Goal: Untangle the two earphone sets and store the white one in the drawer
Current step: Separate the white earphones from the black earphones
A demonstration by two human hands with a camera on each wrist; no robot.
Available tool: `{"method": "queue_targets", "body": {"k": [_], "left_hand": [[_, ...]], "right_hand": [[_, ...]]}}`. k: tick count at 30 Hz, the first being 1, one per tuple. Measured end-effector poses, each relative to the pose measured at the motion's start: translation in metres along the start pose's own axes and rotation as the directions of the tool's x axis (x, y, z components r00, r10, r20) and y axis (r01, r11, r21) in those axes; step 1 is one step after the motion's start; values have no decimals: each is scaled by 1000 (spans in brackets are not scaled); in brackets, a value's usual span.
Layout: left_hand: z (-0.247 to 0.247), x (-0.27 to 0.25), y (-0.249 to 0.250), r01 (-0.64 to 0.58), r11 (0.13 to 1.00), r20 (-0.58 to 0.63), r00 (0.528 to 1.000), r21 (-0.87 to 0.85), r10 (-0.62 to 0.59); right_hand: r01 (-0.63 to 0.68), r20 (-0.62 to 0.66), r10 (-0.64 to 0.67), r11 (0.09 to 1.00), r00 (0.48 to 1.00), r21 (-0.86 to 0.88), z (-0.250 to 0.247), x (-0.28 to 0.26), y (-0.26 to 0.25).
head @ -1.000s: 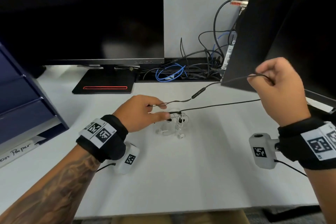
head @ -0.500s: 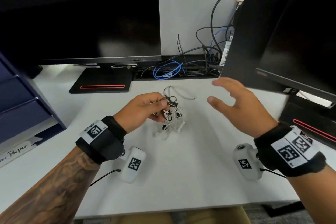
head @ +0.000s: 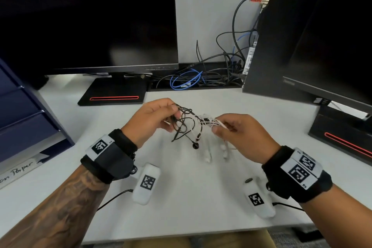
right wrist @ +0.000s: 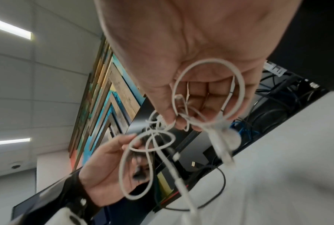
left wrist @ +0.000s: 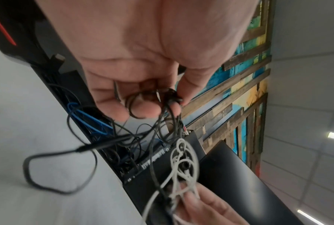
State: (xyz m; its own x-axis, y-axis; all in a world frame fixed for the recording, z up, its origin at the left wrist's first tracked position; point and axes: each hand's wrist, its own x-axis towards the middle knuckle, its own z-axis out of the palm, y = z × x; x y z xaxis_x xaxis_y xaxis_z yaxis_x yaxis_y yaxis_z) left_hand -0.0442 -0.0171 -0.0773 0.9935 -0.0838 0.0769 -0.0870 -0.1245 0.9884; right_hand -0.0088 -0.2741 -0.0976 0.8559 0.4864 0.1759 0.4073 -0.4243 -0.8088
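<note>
white earphones [head: 209,122] knotted, black earphones [head: 182,121] looped

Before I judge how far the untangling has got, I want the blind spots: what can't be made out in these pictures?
- Knot between the thin black earphone cable and the white rubbery earphone cable: too small in the head view, blurred in both wrist views; which strand crosses which is unclear.
- Left hand grip: curled fingers hide the cable inside.
- Right hand: white earbuds motion-blurred below it.
- Dark blue drawer unit: cut off by the left edge.
</note>
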Motion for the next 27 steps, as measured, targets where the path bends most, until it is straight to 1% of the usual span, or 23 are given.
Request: {"method": "queue_targets", "body": {"k": [2, 4, 6, 9, 10, 13, 15, 17, 21, 23, 25, 27], "left_hand": [[-10, 2, 0, 10, 993, -140, 990, 118, 7], [-15, 4, -2, 51, 973, -231, 973, 223, 2], [-17, 6, -6, 97, 959, -304, 953, 267, -12], [-21, 7, -11, 160, 945, -374, 926, 285, -44], [-22, 7, -12, 177, 938, -379, 924, 299, -53], [-20, 7, -14, 207, 926, -388, 919, 314, -74], [-17, 8, -16, 204, 931, -377, 923, 301, -80], [-13, 7, -18, 193, 932, -354, 932, 308, -76], [-10, 7, -24, 138, 933, -307, 951, 333, -31], [-8, 6, -22, 119, 925, -296, 955, 360, -8], [-3, 4, -13, 39, 920, -285, 955, 389, 80], [6, 0, -1, -57, 935, -250, 956, 350, 152]], "right_hand": [[3, -22, -3, 1000, 1000, 7, -10, 1, -2], [-1, -35, 1, 1000, 999, 3, -16, 2, -4], [2, -47, -3, 1000, 999, -21, -18, 3, -5], [-36, -92, 40, 998, 995, 52, -21, 3, -4], [-40, -112, 48, 997, 992, 71, -22, 3, -4], [-20, -194, 30, 999, 981, 50, -25, 5, -6], [-7, -243, 17, 999, 970, 41, -25, 4, -9], [3, -252, 8, 999, 968, 43, -23, 2, -10], [-12, -182, 36, 991, 983, 131, -16, 0, -10], [-9, -138, 29, 990, 990, 142, -13, -1, -11], [9, -101, 6, 989, 995, 149, -10, -1, -11], [27, -77, -13, 982, 997, 185, -8, -1, -12]]}}
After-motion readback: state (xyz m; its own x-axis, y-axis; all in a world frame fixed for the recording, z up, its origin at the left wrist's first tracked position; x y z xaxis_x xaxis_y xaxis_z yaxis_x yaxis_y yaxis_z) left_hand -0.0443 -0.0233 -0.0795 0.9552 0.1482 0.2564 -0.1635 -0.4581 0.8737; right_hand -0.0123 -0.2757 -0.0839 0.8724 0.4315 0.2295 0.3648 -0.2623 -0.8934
